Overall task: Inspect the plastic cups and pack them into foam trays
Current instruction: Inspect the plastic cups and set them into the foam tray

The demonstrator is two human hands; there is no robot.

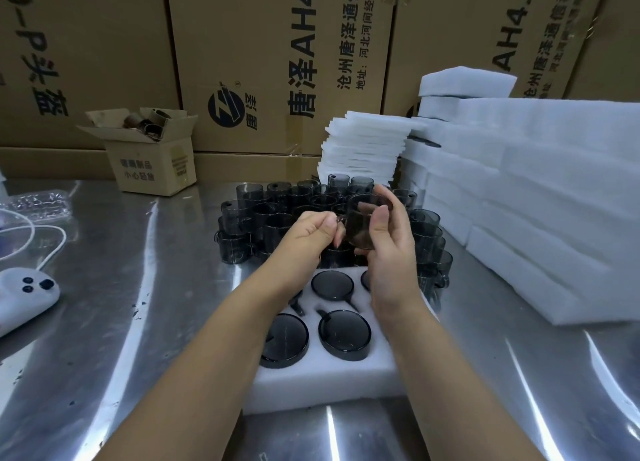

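1. The right hand curls round a smoky cup held above the tray's far edge; the left hand pinches the cup's left side.
2. Nearest, the foam tray lies on the steel table, with packed cups in its wells.
3. Loose cups crowd just behind it.
4. Foam stacks stand behind them, and cartons stand farthest.

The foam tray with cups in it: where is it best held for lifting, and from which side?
Probably grip the foam tray by its left and right walls, coming in from both sides: it lies flat, with cups in its top pockets.
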